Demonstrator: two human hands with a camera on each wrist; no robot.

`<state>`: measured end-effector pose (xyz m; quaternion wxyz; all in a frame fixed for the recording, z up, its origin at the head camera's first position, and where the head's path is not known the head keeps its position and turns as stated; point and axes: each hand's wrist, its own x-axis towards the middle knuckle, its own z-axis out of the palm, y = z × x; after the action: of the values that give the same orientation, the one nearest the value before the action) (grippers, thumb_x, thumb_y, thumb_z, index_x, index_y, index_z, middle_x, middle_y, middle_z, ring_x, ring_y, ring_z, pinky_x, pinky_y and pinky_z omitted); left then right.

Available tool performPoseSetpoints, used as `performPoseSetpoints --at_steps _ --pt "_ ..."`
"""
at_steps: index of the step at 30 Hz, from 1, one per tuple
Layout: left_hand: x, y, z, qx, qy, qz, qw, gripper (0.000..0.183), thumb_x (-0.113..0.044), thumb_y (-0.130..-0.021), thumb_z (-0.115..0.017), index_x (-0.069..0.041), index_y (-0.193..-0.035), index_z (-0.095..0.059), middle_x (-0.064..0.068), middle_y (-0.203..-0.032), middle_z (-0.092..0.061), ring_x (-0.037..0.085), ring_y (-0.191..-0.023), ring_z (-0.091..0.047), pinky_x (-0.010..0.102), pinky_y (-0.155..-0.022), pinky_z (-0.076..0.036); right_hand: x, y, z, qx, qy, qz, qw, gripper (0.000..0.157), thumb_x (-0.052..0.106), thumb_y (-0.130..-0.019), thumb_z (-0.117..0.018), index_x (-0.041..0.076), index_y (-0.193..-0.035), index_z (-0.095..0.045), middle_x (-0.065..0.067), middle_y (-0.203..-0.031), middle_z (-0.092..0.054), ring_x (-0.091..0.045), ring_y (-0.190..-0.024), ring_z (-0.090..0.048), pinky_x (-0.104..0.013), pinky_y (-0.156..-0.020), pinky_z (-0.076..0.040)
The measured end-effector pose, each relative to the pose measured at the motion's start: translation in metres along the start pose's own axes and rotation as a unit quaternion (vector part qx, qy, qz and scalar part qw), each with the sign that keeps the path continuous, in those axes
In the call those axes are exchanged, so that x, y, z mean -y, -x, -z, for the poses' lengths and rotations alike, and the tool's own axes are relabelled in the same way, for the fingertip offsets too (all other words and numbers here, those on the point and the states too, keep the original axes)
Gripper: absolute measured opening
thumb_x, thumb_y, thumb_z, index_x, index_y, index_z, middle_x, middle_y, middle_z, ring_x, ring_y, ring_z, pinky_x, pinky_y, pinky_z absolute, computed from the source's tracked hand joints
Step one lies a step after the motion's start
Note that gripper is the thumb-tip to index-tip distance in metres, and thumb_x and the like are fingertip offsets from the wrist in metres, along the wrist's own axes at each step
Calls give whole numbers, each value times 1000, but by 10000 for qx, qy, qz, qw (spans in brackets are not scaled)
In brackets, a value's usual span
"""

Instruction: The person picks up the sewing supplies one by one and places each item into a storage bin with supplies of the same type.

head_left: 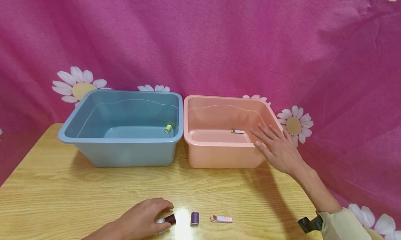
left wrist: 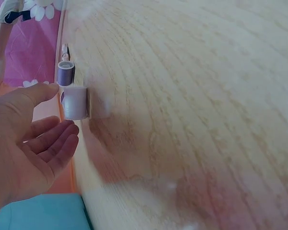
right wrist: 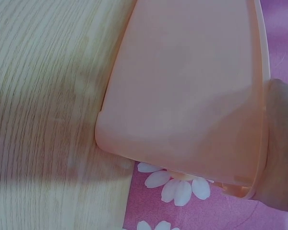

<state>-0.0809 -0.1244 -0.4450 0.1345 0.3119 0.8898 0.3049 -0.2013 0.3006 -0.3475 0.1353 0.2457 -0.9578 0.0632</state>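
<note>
On the near part of the table, my left hand [head_left: 142, 219] reaches over a white thread spool [left wrist: 76, 103] and a dark brown thread spool [head_left: 170, 219]. Its thumb and fingers stand apart on either side of them; no grip shows. A purple thread spool [head_left: 195, 218] stands just to the right, followed by a small pink-and-white nail clipper [head_left: 221, 219]. Over the right front rim of the peach bin [head_left: 219, 156], my right hand [head_left: 278, 151] is spread with straight fingers and nothing in it. Inside that bin lies another nail clipper [head_left: 237, 131].
A blue bin [head_left: 125, 153] stands left of the peach one, with a yellow-green thread spool [head_left: 168, 128] at its inner right. Behind both hangs a magenta cloth [head_left: 213, 41] with white daisies. The wooden table [head_left: 94, 194] extends in front of the bins.
</note>
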Motion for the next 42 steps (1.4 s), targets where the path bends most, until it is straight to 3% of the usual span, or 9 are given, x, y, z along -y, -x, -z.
performPoseSetpoints --at_steps 10,25,33,42 --pt "3 -1 -5 -73 62 -255 9996 20 -24 -88 -77 -13 -103 -70 -16 -94 -60 -1 -78 -51 25 -70 -49 -4 1 -4 -8 31 9 10000 48 39 -105 -45 23 -150 -48 -11 -155 -40 -44 -141 -31 -73 -108 -9" --pt "3 -2 -8 21 198 -258 9995 13 -24 -90 -75 -15 -98 -70 -18 -91 -58 -2 -76 -50 23 -68 -48 -3 1 -3 -124 55 54 9999 47 39 -105 -47 23 -149 -50 -11 -154 -42 -43 -139 -34 -72 -108 -11" --pt "1 -5 -11 -194 -88 -281 9994 9 -24 -90 -74 -17 -93 -70 -19 -87 -57 -2 -76 -50 23 -68 -49 -2 0 -2 -141 73 84 9998 47 39 -105 -47 23 -149 -50 -11 -154 -42 -43 -139 -34 -72 -108 -11" --pt "-1 -5 -9 -182 -187 -271 9993 7 -21 -89 -75 -18 -92 -69 -19 -86 -57 -2 -76 -50 24 -69 -50 -3 0 -4 -61 84 33 9999 47 40 -105 -45 23 -149 -50 -12 -154 -42 -44 -139 -34 -71 -109 -8"
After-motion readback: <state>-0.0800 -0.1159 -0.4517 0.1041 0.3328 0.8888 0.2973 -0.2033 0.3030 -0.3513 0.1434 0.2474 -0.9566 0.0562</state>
